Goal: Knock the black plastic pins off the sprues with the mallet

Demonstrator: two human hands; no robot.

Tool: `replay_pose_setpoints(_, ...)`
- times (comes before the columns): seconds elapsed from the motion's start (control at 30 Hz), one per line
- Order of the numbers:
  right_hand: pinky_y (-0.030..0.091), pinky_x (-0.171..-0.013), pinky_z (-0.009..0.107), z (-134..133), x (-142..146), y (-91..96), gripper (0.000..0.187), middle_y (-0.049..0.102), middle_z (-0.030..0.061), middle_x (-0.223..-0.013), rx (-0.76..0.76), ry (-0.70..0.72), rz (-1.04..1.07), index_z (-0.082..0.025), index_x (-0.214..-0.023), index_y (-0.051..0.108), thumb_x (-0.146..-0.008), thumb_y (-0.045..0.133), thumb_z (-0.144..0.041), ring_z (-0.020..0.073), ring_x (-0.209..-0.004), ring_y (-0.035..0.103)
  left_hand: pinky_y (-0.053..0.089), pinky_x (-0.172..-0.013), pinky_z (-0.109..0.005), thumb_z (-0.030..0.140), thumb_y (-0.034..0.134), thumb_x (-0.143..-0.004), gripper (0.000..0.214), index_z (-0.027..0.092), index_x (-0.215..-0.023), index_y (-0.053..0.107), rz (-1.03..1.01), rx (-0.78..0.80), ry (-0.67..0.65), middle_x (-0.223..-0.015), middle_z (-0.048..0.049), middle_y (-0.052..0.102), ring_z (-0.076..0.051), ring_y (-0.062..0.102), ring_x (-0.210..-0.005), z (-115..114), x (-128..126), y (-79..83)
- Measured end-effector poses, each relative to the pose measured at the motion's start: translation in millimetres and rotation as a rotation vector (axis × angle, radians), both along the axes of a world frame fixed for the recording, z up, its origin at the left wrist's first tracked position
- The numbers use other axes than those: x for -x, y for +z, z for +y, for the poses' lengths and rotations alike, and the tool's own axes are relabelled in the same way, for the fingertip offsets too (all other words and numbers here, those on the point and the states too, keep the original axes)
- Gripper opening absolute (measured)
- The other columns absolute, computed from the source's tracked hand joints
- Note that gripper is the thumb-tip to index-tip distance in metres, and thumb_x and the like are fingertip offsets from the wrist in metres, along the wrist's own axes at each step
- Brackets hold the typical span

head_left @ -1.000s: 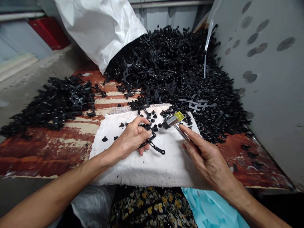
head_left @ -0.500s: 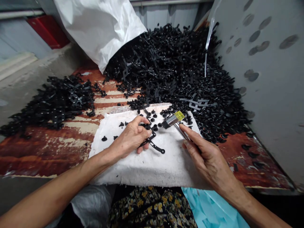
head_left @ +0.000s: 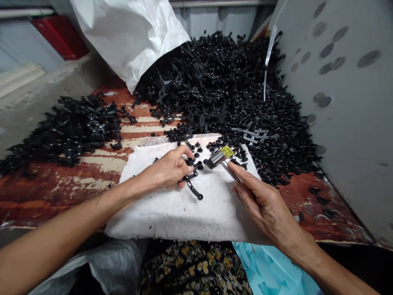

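My left hand [head_left: 172, 167] pinches a black hinged link piece [head_left: 194, 189] over the white cloth; one curved arm of it sticks out toward me, and the rest is partly behind my fingers. In my right hand [head_left: 264, 192] is a small hammer [head_left: 218, 158] with a metal head, a dark face at one end and yellow at the other. Its head is held close to several small black round studs [head_left: 200, 165] that lie on the cloth [head_left: 211, 213] beyond the link piece.
A large heap of black parts [head_left: 221, 82] fills the back, beside a white sack [head_left: 132, 37]. At left lies a smaller pile of linked black pieces [head_left: 76, 131] on the worn red-brown board [head_left: 101, 196]. A grey panel [head_left: 344, 102] stands at the right.
My left hand has shifted slightly left with the link piece, whose free arm also sits further left. The hammer has moved a little left and stays in my right hand.
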State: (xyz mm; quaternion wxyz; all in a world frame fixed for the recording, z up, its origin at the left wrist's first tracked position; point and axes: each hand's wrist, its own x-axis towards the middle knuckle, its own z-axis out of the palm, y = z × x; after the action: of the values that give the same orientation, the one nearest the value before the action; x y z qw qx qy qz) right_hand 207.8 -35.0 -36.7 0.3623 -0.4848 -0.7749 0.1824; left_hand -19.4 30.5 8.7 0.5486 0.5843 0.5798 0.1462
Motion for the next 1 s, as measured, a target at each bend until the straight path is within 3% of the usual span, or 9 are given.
replay_pose_setpoints(0.17, 0.06, -0.079, 0.038, 2.7, 6.7, 12.4, 0.051, 0.072, 0.0126, -0.098, -0.102, 0.045, -0.071, -0.015, -0.138, 0.053, -0.089, 0.042, -0.005, 0.0251, -0.097, 0.07, 0.022, -0.034, -0.015, 0.012, 0.051, -0.081, 0.029, 0.021, -0.108, 0.044, 0.164, -0.05, -0.16, -0.043, 0.011, 0.05, -0.007, 0.035, -0.031, 10.1, -1.2, 14.0)
replay_pose_setpoints(0.3, 0.056, -0.063, 0.028, 7.8, 13.2, 22.3, 0.058, 0.065, 0.0058, -0.084, -0.213, 0.009, -0.068, -0.021, -0.143, 0.047, -0.088, 0.042, -0.002, 0.018, -0.072, 0.065, 0.02, -0.035, -0.016, 0.012, 0.049, -0.081, 0.03, 0.02, -0.109, 0.044, 0.206, -0.065, -0.174, -0.04, 0.0118, 0.047, -0.007, 0.032, -0.03, 11.3, -3.5, 17.3)
replay_pose_setpoints(0.43, 0.051, -0.051, 0.028, 10.9, 13.7, 22.4, 0.054, 0.059, 0.0051, -0.077, -0.199, 0.025, -0.287, -0.014, -0.139, 0.051, -0.088, 0.039, -0.004, 0.0168, -0.057, 0.057, 0.021, -0.035, -0.016, 0.011, 0.049, -0.079, 0.031, 0.02, -0.108, 0.044, 0.225, -0.067, -0.188, -0.04, 0.0123, 0.046, -0.007, 0.032, -0.031, 13.4, -4.3, 16.6)
replay_pose_setpoints(0.5, 0.05, -0.051, 0.028, 9.5, 13.3, 24.2, 0.054, 0.059, 0.005, -0.077, -0.182, 0.044, -0.331, -0.014, -0.139, 0.052, -0.087, 0.039, -0.003, 0.0163, -0.056, 0.056, 0.021, -0.035, -0.016, 0.011, 0.05, -0.079, 0.031, 0.021, -0.107, 0.043, 0.225, -0.072, -0.192, -0.04, 0.0126, 0.046, -0.007, 0.032, -0.03, 14.8, -4.6, 15.4)
replay_pose_setpoints(0.67, 0.048, -0.053, 0.024, 3.8, 14.9, 32.1, 0.067, 0.057, 0.0037, -0.083, -0.274, 0.011, -0.171, -0.026, -0.149, 0.037, -0.088, 0.041, 0.001, 0.015, -0.064, 0.057, 0.02, -0.034, -0.018, 0.01, 0.051, -0.077, 0.031, 0.021, -0.105, 0.045, 0.213, -0.076, -0.171, -0.036, 0.0133, 0.042, -0.008, 0.031, -0.029, 16.4, -6.1, 12.1)
replay_pose_setpoints(0.8, 0.042, -0.042, 0.024, 5.0, 13.8, 30.3, 0.061, 0.055, 0.0023, -0.075, -0.21, 0.055, -0.365, -0.018, -0.142, 0.049, -0.085, 0.039, 0.0, 0.0135, -0.05, 0.051, 0.023, -0.036, -0.018, 0.012, 0.051, -0.078, 0.029, 0.021, -0.105, 0.045, 0.202, -0.089, -0.176, -0.039, 0.0125, 0.045, -0.009, 0.035, -0.031, 17.4, -4.6, 6.2)
replay_pose_setpoints(0.93, 0.049, -0.055, 0.024, 3.9, 12.6, 29.2, 0.066, 0.056, 0.0036, -0.083, -0.243, -0.005, -0.18, -0.023, -0.148, 0.038, -0.087, 0.041, 0.001, 0.0142, -0.063, 0.056, 0.022, -0.037, -0.019, 0.01, 0.05, -0.077, 0.03, 0.021, -0.104, 0.043, 0.171, -0.083, -0.156, -0.039, 0.0131, 0.043, -0.009, 0.035, -0.031, 17.5, -2.7, -0.3)
replay_pose_setpoints(1.0, 0.047, -0.051, 0.023, 3.5, 12.2, 28.1, 0.068, 0.055, 0.0026, -0.082, -0.247, 0.012, -0.206, -0.024, -0.149, 0.037, -0.086, 0.04, 0.002, 0.0131, -0.057, 0.054, 0.022, -0.037, -0.02, 0.009, 0.05, -0.077, 0.029, 0.022, -0.102, 0.042, 0.17, -0.088, -0.15, -0.039, 0.0129, 0.043, -0.009, 0.035, -0.032, 16.4, -3.2, -0.7)
